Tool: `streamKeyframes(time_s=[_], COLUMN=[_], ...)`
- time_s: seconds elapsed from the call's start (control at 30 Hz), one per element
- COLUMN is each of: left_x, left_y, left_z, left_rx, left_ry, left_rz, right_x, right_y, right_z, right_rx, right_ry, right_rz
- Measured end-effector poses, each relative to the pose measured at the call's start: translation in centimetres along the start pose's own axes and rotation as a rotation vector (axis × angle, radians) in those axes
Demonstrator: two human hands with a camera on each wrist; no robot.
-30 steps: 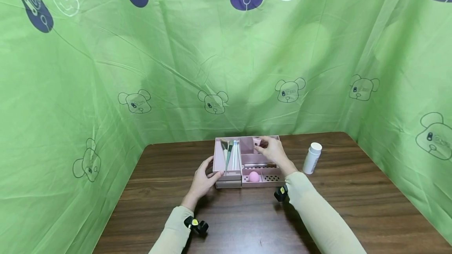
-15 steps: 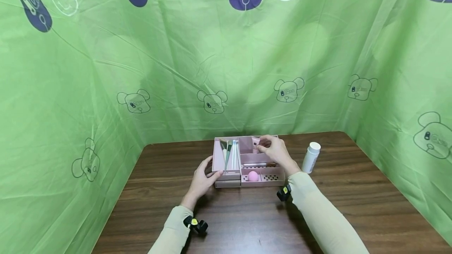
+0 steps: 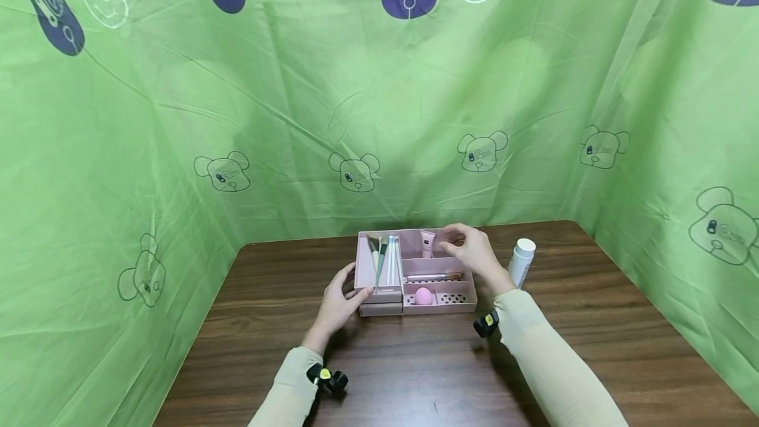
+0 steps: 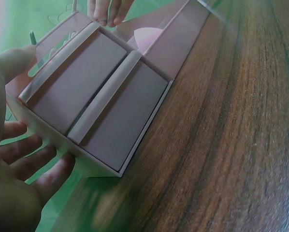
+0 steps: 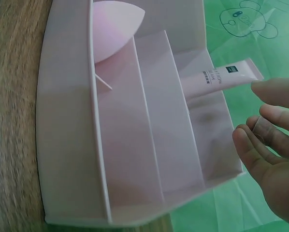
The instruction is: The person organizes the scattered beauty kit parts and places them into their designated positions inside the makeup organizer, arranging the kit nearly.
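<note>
A pink makeup organizer (image 3: 439, 308) stands on the table, drawers at its left front and open compartments at its right. My left hand (image 3: 339, 305) holds its left front corner, thumb over the top edge and fingers against the side wall (image 4: 52, 137). A small pink tube (image 3: 427, 244) stands in the back compartment, leaning in the right wrist view (image 5: 222, 79). Just right of the tube, my right hand (image 3: 474, 256) hovers with loosely bent fingers and nothing in them. Makeup brushes (image 3: 382, 262) lie in the left top tray. A pink makeup sponge (image 3: 423, 296) sits in the front compartment.
To the right of the organizer, a white bottle (image 3: 522, 262) stands on the brown wooden table (image 3: 267, 295), partly behind the right wrist. A thin brush (image 3: 433, 277) lies across the middle compartment. Green printed cloth (image 3: 296, 84) hangs behind and at both sides.
My right hand has let go of the pink tube and drawn away to the right, leaving it upright in the back compartment. The left hand stays on the organizer's corner.
</note>
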State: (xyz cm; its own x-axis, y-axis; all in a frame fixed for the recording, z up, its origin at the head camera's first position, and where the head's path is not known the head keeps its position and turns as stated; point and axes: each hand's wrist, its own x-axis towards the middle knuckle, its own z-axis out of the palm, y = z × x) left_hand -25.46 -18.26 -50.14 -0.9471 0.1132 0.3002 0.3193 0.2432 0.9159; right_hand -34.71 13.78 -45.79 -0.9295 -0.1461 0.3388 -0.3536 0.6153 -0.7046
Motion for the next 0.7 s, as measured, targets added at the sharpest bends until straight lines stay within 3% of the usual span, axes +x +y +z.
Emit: streamKeyframes(time_s=[0.7], left_x=[0.0], left_y=[-0.3], left_z=[0.2], left_rx=[0.001], left_ry=[0.005], left_rz=[-0.005], right_x=[-0.8], right_y=[-0.5], right_z=[-3.8], right_rx=[-0.029], right_ry=[0.136], right_rz=[-0.060])
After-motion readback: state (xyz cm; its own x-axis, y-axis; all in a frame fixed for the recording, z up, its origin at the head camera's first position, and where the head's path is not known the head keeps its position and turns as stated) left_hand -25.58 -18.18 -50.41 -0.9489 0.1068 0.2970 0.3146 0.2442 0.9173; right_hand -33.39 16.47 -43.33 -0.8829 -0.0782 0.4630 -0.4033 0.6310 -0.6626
